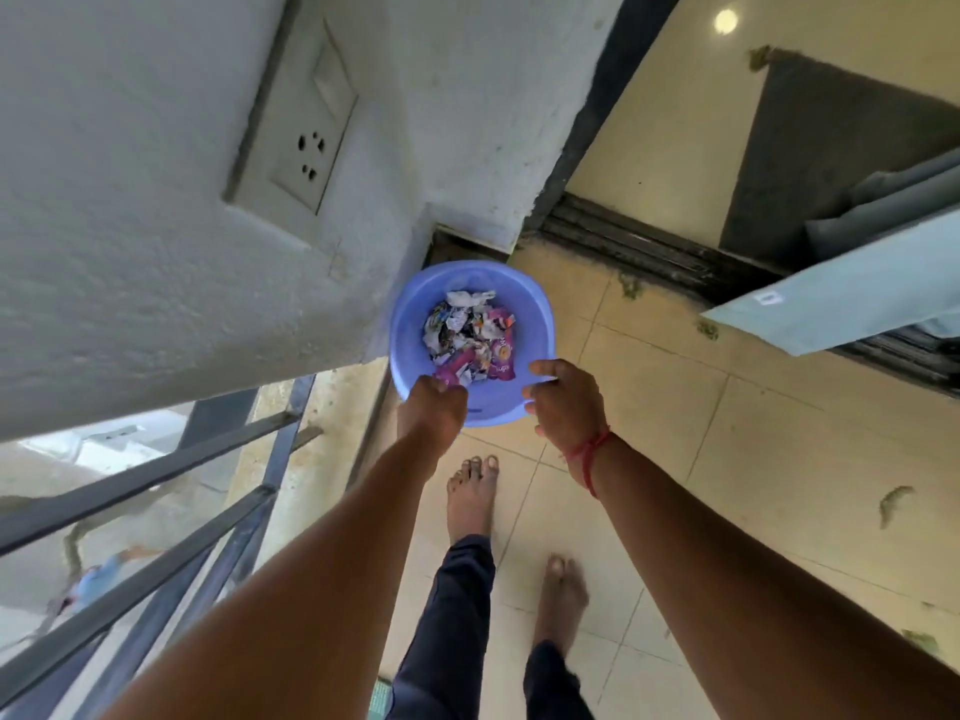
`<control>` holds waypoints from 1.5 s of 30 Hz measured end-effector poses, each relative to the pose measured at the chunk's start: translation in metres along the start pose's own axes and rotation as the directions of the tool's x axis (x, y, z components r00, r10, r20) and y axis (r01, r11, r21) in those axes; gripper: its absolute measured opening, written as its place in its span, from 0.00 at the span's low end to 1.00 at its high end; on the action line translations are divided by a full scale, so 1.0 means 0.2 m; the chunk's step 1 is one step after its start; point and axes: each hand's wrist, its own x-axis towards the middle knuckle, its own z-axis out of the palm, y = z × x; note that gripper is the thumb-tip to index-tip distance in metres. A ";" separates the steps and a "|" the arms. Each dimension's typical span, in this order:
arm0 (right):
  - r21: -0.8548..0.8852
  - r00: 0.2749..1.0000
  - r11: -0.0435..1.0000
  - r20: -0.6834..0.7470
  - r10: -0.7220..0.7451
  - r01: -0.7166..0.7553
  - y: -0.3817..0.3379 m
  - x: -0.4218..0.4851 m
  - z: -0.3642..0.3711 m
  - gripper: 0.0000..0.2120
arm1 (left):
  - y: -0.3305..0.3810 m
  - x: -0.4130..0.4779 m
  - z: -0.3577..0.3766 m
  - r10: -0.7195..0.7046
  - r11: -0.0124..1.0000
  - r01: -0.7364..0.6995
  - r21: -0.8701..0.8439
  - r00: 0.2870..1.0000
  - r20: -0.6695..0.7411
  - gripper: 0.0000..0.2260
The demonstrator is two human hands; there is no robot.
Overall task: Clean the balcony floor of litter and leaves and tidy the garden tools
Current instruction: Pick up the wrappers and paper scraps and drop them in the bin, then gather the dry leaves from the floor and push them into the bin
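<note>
Litter [467, 335] fills the bottom of a round, pale blue plastic basin [537, 314]: crumpled white paper scraps, small printed wrappers and a few pink packets lie in a loose heap.

In the head view, the basin is held out ahead of the person's bare feet [470, 496], close to the corner of a rough white wall [130, 278]. Its open mouth faces up towards the camera. Being round, it shows no clear long axis. The pink packets lie at the near side of the heap, next to the left hand.

The left hand [434, 407] has its fingers curled over the near rim, gripping it. The right hand [566, 402] grips the rim further round, thumb inside the basin and fingers wrapped beneath the edge. A red thread [587, 454] is tied round the right wrist.

The print on the packets is too small and creased to read. A small tag on a pale blue cloth [831, 304] at the right is also unreadable.

On the wall above the basin sits a cream socket plate [291, 132] with a switch. A dark metal railing [156, 511] runs down the left. Cream floor tiles [675, 407] carry scattered green leaf bits [893, 504]. A dark sliding-door track [649, 252] crosses behind the basin, and past it lies a grey mat [831, 148].
</note>
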 end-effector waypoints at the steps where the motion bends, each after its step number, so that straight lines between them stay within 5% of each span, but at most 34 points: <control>1: 0.007 1.000 1.000 0.002 0.005 -0.005 0.01 -0.04 -0.02 0.10 | -0.09 0.03 0.06 0.028 1.000 -0.028 0.000 0.999 0.033 0.18; 10: 0.148 0.996 0.989 -0.093 0.009 0.005 0.35 -0.34 -0.30 0.11 | -0.23 -0.36 0.35 0.107 0.967 -0.119 0.226 0.992 0.064 0.17; 21: 0.479 0.964 0.877 -0.248 0.095 0.037 1.37 -0.96 -0.80 0.12 | -0.79 -0.91 0.95 0.259 0.766 -0.300 0.569 0.953 0.155 0.14; 33: 0.765 0.848 0.634 -0.407 0.341 0.112 2.77 -1.87 -1.25 0.11 | -1.57 -2.12 1.79 0.255 0.499 -0.582 0.643 0.807 0.533 0.12; 41: 0.823 0.807 0.537 -0.441 0.393 0.188 3.25 -2.21 -1.37 0.12 | -2.02 -2.54 2.14 0.241 0.505 -0.634 0.586 0.756 0.609 0.12; 45: 0.856 0.796 0.479 -0.421 0.434 0.192 3.38 -2.28 -1.43 0.12 | -2.14 -2.64 2.25 0.256 0.425 -0.670 0.609 0.734 0.629 0.09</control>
